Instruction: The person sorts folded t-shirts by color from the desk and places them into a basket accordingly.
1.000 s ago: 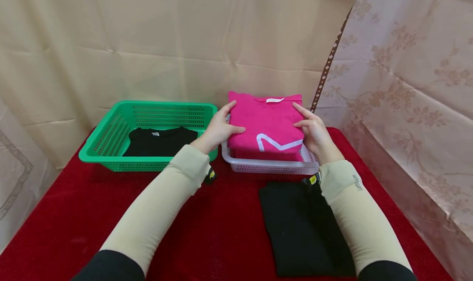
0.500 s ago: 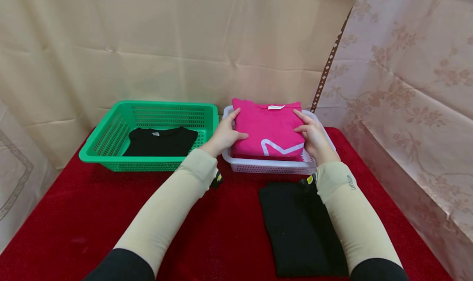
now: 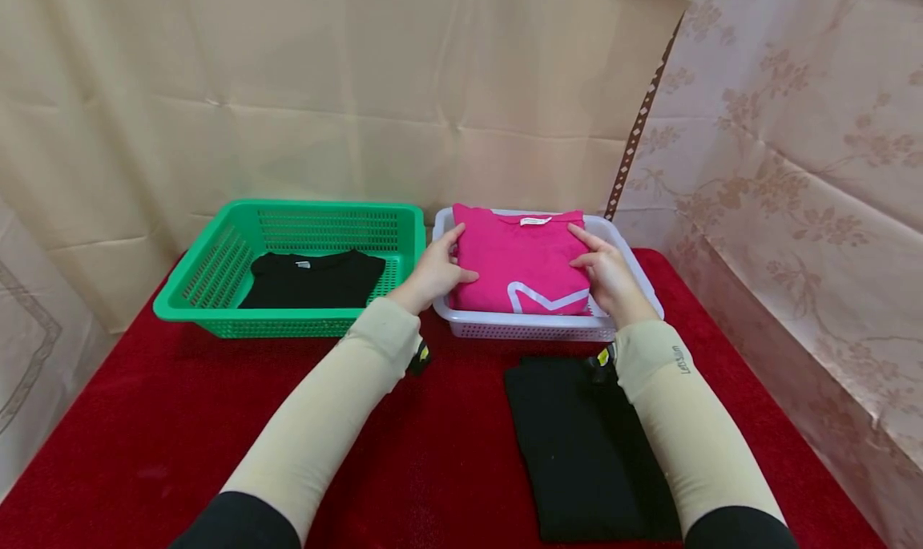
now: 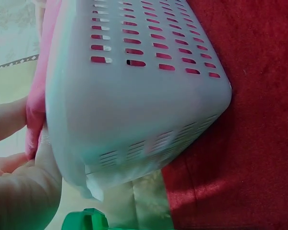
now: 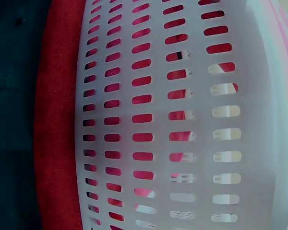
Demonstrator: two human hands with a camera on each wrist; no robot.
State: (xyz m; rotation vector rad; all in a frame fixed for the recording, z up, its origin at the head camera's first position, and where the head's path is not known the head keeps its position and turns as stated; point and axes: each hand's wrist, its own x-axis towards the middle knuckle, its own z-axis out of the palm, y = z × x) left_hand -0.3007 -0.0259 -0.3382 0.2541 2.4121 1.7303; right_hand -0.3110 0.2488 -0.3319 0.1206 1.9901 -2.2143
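Observation:
A folded pink T-shirt [image 3: 522,260] with a white neck label and a white zigzag line lies within the pale lilac-white basket [image 3: 530,327], its far edge still raised at the rim. My left hand [image 3: 436,270] pinches its left side, thumb on the front. In the left wrist view, pink cloth [image 4: 38,91] sits between the thumb and fingers of that hand [image 4: 21,199], close beside the basket wall [image 4: 129,100]. At the shirt's right side my right hand [image 3: 611,278] holds the edge, some fingers hidden. Only the perforated basket wall [image 5: 158,110] fills most of the right wrist view.
To the left stands a green basket [image 3: 274,314] with a folded black T-shirt [image 3: 313,280] inside. Folded black cloth [image 3: 584,453] lies on the red tablecloth [image 3: 433,453] in front of the pale basket. Beige curtain [image 3: 324,92] hangs behind the table.
Both hands have lowered the pink T-shirt into the pale basket. Its lower edge has gone down behind the front rim. The green basket's contents and the black cloth stay put.

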